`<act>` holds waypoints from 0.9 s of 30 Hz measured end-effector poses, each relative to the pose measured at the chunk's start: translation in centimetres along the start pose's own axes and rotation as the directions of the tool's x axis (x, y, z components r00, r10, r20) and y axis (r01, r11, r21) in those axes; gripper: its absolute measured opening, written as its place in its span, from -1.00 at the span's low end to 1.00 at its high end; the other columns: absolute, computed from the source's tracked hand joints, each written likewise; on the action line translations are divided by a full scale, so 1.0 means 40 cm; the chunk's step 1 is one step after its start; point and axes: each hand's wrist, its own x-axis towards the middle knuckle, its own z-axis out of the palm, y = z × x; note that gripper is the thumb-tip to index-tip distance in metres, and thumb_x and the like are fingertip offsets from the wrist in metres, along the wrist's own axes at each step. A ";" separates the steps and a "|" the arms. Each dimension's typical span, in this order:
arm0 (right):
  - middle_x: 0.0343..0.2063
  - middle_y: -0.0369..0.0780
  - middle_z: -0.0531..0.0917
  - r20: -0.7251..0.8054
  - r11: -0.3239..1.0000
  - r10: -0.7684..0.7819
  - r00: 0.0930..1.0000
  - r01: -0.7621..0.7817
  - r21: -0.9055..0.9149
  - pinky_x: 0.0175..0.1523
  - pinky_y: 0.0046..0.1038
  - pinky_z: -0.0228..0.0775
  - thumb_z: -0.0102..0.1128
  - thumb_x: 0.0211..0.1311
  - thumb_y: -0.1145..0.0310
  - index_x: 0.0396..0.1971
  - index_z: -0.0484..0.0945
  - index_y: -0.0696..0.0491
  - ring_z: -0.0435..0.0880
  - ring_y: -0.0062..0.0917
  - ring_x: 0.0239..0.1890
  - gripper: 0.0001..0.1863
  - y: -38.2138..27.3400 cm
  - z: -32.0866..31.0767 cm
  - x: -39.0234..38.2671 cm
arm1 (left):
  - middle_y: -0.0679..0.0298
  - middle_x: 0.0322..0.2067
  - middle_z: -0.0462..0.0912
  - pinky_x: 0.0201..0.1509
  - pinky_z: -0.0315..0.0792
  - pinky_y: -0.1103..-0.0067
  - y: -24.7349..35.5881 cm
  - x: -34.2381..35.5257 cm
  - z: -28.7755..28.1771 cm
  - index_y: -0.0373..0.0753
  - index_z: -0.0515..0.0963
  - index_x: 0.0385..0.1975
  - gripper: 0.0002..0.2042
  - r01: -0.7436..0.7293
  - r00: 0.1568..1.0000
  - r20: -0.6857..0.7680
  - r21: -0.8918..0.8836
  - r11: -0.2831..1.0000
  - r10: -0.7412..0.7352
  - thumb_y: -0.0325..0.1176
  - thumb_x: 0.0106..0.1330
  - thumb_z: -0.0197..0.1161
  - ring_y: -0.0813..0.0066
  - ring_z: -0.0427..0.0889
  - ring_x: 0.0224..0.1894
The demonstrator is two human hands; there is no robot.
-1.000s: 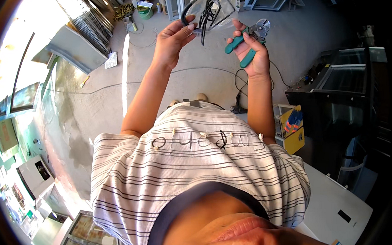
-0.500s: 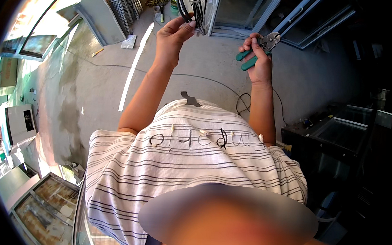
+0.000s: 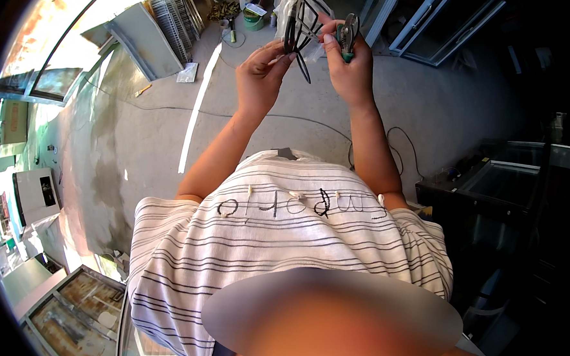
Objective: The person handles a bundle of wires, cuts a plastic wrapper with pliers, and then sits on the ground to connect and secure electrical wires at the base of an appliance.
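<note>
Grey floor (image 3: 155, 142); left hand (image 3: 263, 70) pinching black cable (image 3: 290, 33); right hand (image 3: 354, 72) gripping pliers (image 3: 350, 34), long axis near-vertical in view, head topmost.

One tool (image 3: 351, 30), seemingly one bag (image 3: 283, 15)

A green bucket (image 3: 253, 23) stands on the grey floor (image 3: 151, 145), near a heap of yellow-and-black cord (image 3: 223, 10). To the left, a grey panel (image 3: 144, 40) tilts beside metal racks (image 3: 168, 11), a white packet (image 3: 187, 73) near its lower corner. A thin cable (image 3: 288, 117) crosses the floor. At upper right stand framed glass panels (image 3: 457, 32).
</note>
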 end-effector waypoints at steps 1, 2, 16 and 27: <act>-0.05 -0.11 0.67 -0.029 0.999 0.048 0.998 -0.047 0.024 -0.11 -0.62 0.47 0.08 0.34 0.54 -0.22 0.46 0.11 0.67 -0.63 -0.26 -0.93 -0.002 0.006 -0.002 | 0.28 -0.11 0.66 -0.10 0.49 0.66 0.013 -0.011 0.001 -0.36 0.64 -0.08 -0.76 0.016 0.999 0.033 0.084 0.996 -0.019 -0.55 0.26 0.33 0.66 0.58 -0.19; -0.06 -0.12 0.67 -0.034 0.997 0.066 0.997 -0.065 0.040 -0.10 -0.61 0.46 0.08 0.33 0.55 -0.22 0.46 0.12 0.68 -0.63 -0.25 -0.93 0.006 0.003 -0.004 | 0.28 -0.11 0.66 -0.11 0.49 0.66 0.013 -0.014 0.005 -0.36 0.64 -0.07 -0.76 0.001 0.999 0.044 0.101 0.995 -0.006 -0.55 0.26 0.33 0.66 0.58 -0.19; -0.32 -0.28 0.68 0.001 0.966 0.228 0.974 -0.226 0.124 -0.08 -0.58 0.42 0.14 0.33 0.40 -0.10 0.58 0.15 0.59 -0.65 -0.23 -0.79 -0.003 -0.092 -0.041 | 0.28 -0.19 0.68 -0.10 0.59 0.58 -0.024 0.026 -0.056 -0.31 0.62 -0.04 -0.73 0.432 0.881 -0.039 -0.337 0.836 -0.471 -0.40 0.30 0.34 0.57 0.64 -0.17; -0.27 -0.30 0.55 0.063 0.600 0.326 0.943 -0.258 0.757 -0.04 -0.45 0.33 0.20 0.29 0.43 -0.06 0.53 0.13 0.46 -0.62 -0.25 -0.75 0.015 -0.159 -0.047 | 0.30 -0.10 0.66 0.04 0.58 0.48 -0.041 0.049 -0.084 -0.31 0.58 0.01 -0.73 0.334 0.916 -0.092 -0.367 0.868 -0.391 -0.39 0.35 0.27 0.53 0.62 -0.06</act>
